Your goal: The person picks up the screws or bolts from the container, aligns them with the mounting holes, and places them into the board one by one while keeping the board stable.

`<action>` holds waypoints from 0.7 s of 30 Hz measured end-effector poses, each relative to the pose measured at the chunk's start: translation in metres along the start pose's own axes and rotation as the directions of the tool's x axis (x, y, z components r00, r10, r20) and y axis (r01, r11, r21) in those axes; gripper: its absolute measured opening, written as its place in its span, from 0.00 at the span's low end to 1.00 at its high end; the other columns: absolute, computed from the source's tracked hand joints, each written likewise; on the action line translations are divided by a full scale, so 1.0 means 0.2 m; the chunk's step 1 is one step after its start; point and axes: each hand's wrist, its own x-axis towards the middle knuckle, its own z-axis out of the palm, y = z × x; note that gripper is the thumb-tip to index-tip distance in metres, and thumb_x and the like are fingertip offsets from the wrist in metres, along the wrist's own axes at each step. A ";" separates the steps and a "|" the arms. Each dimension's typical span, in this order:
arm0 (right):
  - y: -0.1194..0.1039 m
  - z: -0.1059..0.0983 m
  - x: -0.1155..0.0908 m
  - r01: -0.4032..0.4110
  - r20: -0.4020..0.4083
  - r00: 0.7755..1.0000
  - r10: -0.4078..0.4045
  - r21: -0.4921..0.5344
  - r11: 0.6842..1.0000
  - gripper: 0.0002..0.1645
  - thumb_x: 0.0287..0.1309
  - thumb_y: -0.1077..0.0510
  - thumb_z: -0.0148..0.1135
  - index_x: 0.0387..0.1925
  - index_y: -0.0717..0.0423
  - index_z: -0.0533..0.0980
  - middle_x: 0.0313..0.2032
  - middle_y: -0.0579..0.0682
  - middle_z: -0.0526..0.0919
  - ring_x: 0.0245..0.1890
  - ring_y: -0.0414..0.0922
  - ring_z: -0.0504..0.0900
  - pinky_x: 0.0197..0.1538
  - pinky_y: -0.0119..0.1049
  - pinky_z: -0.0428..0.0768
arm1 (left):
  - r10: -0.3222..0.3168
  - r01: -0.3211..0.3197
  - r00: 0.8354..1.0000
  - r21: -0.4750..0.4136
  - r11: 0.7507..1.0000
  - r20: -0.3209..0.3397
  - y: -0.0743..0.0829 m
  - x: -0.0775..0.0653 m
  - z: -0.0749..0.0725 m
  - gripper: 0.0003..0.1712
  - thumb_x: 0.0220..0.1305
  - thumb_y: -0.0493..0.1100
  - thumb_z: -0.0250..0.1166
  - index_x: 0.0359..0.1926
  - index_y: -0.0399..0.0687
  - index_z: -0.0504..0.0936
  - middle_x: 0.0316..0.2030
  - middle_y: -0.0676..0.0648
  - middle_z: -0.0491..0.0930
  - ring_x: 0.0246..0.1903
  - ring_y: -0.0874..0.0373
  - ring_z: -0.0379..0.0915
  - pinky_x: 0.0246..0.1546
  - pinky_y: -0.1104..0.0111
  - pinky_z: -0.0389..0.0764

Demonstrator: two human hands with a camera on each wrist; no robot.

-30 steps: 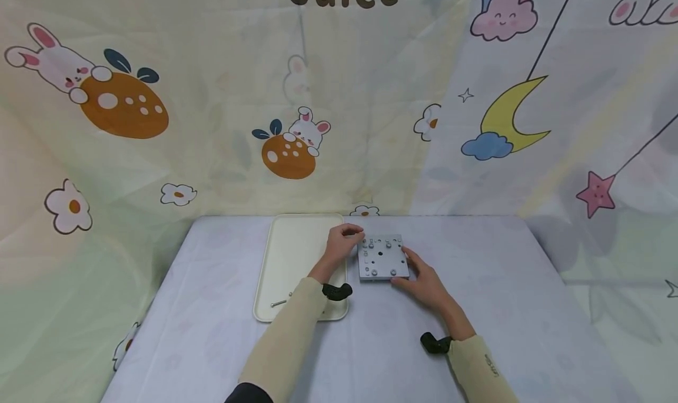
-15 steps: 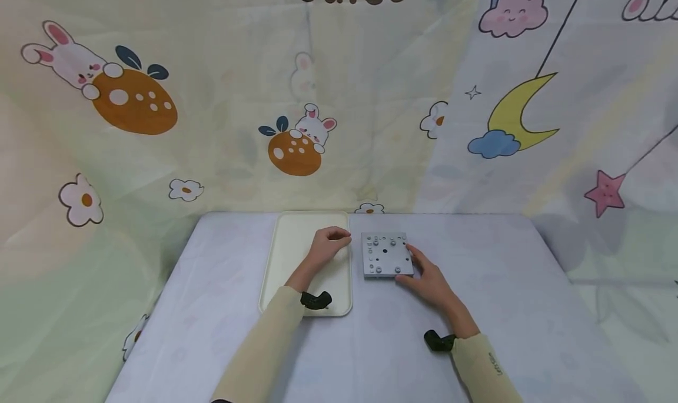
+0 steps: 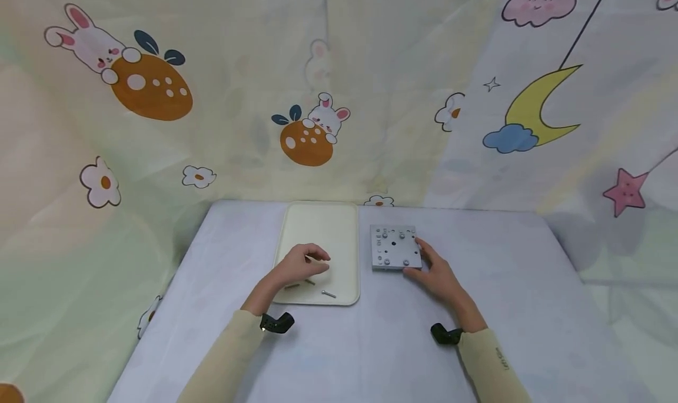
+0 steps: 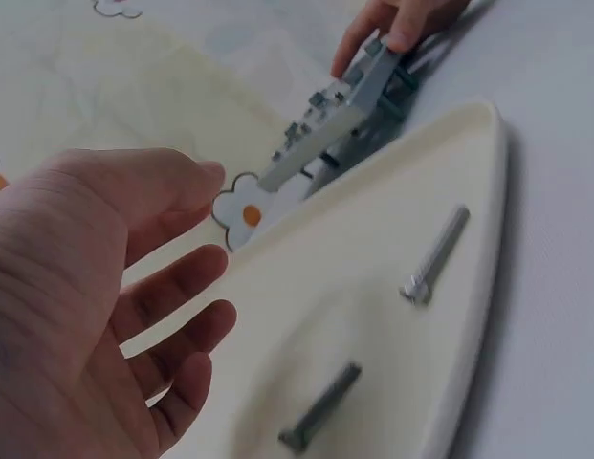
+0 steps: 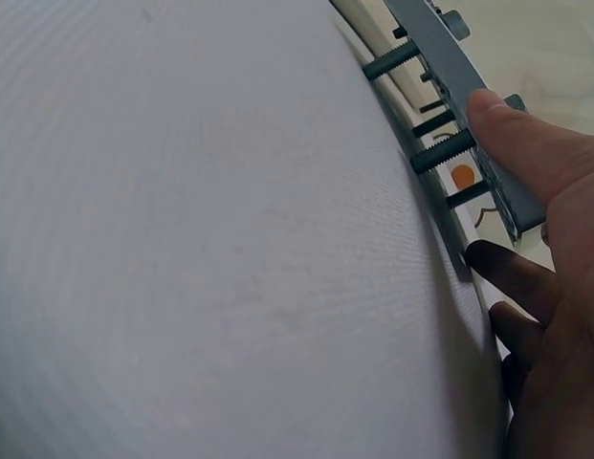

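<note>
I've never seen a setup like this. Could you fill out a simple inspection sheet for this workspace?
Surface: white table.
Job's things: metal plate with bolt ends sticking out underneath; cream tray holding loose bolts.
Clutter: nothing seen.
Hands: left hand above the tray, fingers apart, holding nothing; right hand grips the plate at its edges.
Cables: nothing seen.
Surroundings: backdrop printed with rabbits, flowers and a moon.

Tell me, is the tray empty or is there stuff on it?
Not empty, but not full: the tray has loose bolts lying on it, with lots of bare space around them.
</note>
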 end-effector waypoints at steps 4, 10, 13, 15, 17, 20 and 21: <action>0.00 -0.01 0.00 0.018 -0.003 1.000 -0.018 0.007 1.000 0.59 0.51 0.34 0.69 0.76 0.43 0.48 0.67 0.65 0.64 0.70 0.61 0.55 0.67 0.61 0.53 | 0.002 0.000 1.000 0.081 0.997 -0.021 -0.03 -0.11 -0.03 0.09 0.58 0.43 0.71 0.41 0.52 0.85 0.41 0.57 0.80 0.47 0.56 0.74 0.48 0.57 0.75; 0.00 0.01 0.00 0.010 0.005 1.000 -0.010 0.012 1.000 0.60 0.50 0.34 0.69 0.76 0.43 0.48 0.68 0.65 0.63 0.70 0.61 0.55 0.67 0.60 0.53 | 0.012 0.002 0.998 0.205 0.979 -0.065 -0.11 -0.25 -0.06 0.10 0.57 0.43 0.72 0.41 0.55 0.85 0.41 0.61 0.79 0.49 0.56 0.74 0.51 0.55 0.74; 0.00 0.01 0.01 -0.009 0.003 1.000 0.009 0.011 1.000 0.59 0.50 0.34 0.69 0.76 0.42 0.48 0.69 0.65 0.60 0.70 0.62 0.53 0.67 0.60 0.52 | 0.015 0.006 0.996 0.226 0.974 -0.092 -0.13 -0.29 -0.07 0.11 0.57 0.42 0.73 0.41 0.54 0.85 0.42 0.60 0.78 0.48 0.57 0.74 0.51 0.56 0.74; 0.00 0.01 0.00 -0.016 0.004 1.000 0.016 0.016 1.000 0.60 0.50 0.33 0.69 0.76 0.41 0.47 0.69 0.64 0.60 0.71 0.61 0.53 0.67 0.60 0.52 | 0.022 0.002 0.994 0.224 0.975 -0.105 -0.14 -0.31 -0.08 0.11 0.56 0.41 0.73 0.41 0.52 0.85 0.42 0.59 0.78 0.49 0.56 0.73 0.51 0.55 0.74; -0.01 0.01 0.00 -0.017 0.004 1.000 0.017 0.013 1.000 0.61 0.50 0.32 0.68 0.76 0.41 0.47 0.69 0.64 0.60 0.71 0.61 0.53 0.67 0.60 0.52 | 0.035 -0.010 0.993 0.226 0.974 -0.108 -0.14 -0.31 -0.08 0.11 0.56 0.40 0.73 0.41 0.51 0.84 0.43 0.58 0.77 0.50 0.55 0.73 0.52 0.56 0.73; 0.00 0.01 0.00 -0.018 0.002 1.000 0.018 0.012 1.000 0.61 0.49 0.32 0.68 0.76 0.41 0.47 0.70 0.63 0.60 0.71 0.60 0.53 0.67 0.60 0.52 | 0.043 -0.018 0.994 0.226 0.974 -0.105 -0.14 -0.30 -0.08 0.11 0.56 0.39 0.73 0.41 0.50 0.84 0.43 0.57 0.76 0.50 0.55 0.72 0.53 0.57 0.72; 0.00 0.01 0.01 -0.015 0.002 1.000 0.015 0.008 1.000 0.61 0.49 0.32 0.68 0.76 0.41 0.47 0.69 0.63 0.60 0.71 0.61 0.53 0.67 0.60 0.52 | 0.042 -0.017 0.994 0.234 0.972 -0.104 -0.14 -0.30 -0.08 0.11 0.56 0.39 0.73 0.41 0.50 0.84 0.43 0.57 0.76 0.50 0.55 0.72 0.53 0.57 0.72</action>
